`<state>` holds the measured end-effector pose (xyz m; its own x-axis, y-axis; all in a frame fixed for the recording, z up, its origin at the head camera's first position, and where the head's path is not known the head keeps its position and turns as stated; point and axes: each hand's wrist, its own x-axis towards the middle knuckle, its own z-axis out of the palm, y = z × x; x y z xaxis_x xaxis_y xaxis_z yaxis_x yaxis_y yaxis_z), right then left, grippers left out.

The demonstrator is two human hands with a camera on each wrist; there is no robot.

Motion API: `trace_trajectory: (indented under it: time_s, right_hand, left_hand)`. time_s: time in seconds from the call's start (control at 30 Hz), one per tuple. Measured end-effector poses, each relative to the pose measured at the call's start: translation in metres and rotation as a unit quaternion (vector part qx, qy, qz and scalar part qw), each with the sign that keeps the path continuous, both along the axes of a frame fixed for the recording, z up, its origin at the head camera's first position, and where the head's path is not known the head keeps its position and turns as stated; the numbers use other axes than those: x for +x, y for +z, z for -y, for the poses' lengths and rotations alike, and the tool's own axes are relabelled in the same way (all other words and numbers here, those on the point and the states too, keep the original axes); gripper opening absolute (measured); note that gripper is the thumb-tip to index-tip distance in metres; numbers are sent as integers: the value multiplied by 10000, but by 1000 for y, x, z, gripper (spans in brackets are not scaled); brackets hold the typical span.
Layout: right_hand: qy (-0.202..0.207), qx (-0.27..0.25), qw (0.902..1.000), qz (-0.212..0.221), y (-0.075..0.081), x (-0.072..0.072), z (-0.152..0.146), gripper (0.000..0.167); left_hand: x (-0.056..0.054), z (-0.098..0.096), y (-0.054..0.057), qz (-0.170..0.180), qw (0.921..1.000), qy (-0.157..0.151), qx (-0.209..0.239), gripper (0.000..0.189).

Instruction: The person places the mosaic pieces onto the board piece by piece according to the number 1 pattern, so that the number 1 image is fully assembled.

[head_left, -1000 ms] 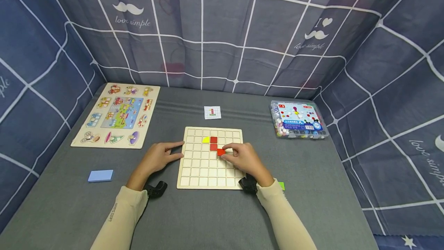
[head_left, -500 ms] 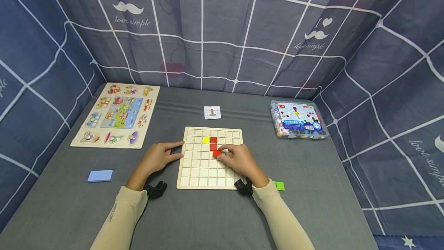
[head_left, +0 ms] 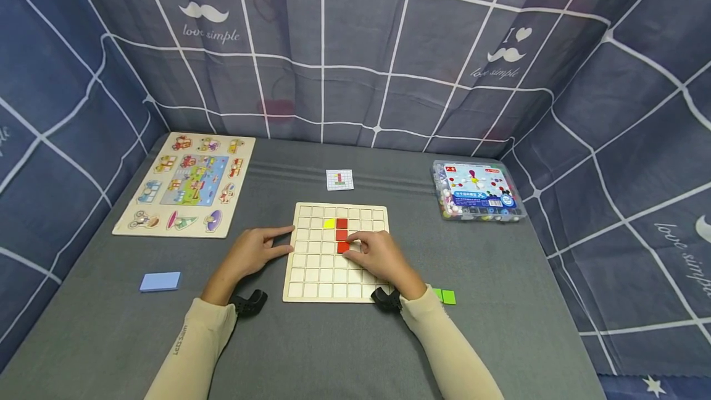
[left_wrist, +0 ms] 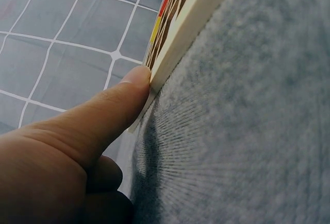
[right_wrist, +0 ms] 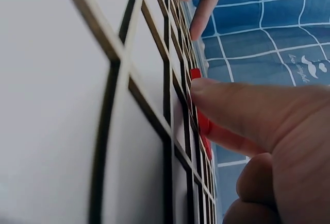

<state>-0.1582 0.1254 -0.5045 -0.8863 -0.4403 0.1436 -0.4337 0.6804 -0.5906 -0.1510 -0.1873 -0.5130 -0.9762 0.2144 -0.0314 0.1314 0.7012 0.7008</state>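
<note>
A wooden grid board (head_left: 311, 273) lies on the grey cloth. On it, a yellow square tile (head_left: 329, 223) sits beside a red tile (head_left: 341, 224), with another red tile (head_left: 341, 235) right below. My right hand (head_left: 382, 256) pinches a third red tile (head_left: 342, 247) between thumb and index finger, directly under those two in the same column. In the right wrist view this red tile (right_wrist: 195, 73) shows at the thumb tip, close over the grid. My left hand (head_left: 252, 252) touches the board's left edge with extended thumb and index finger; in the left wrist view one fingertip (left_wrist: 138, 74) presses the board's side.
Behind the board lies a small printed pattern card (head_left: 339, 180). A picture puzzle board (head_left: 239, 193) is at back left, a blue block (head_left: 160, 281) at left. Green tiles (head_left: 449, 297) lie by the right sleeve; a clear plastic box (head_left: 478, 191) stands back right.
My right hand has moved slightly left and down with the red tile, bringing it in line below the other two red tiles. The left hand stays at the board's edge.
</note>
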Motion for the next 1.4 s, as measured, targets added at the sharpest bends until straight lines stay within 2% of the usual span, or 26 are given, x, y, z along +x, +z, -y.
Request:
trace_trajectory:
  time_s: [0.3, 0.7, 1.4]
  right_hand:
    - [14, 59, 9997, -230, 2, 2, 3, 21]
    - [38, 320, 9984, -472, -3, 2, 3, 24]
    - [85, 249, 9979, -591, -2, 2, 3, 18]
  left_hand:
    - [0, -1, 2, -34, 10000, -3, -22, 54]
    - [1, -1, 1, -41, 10000, 3, -30, 54]
    - [0, 0, 1, -85, 10000, -10, -2, 54]
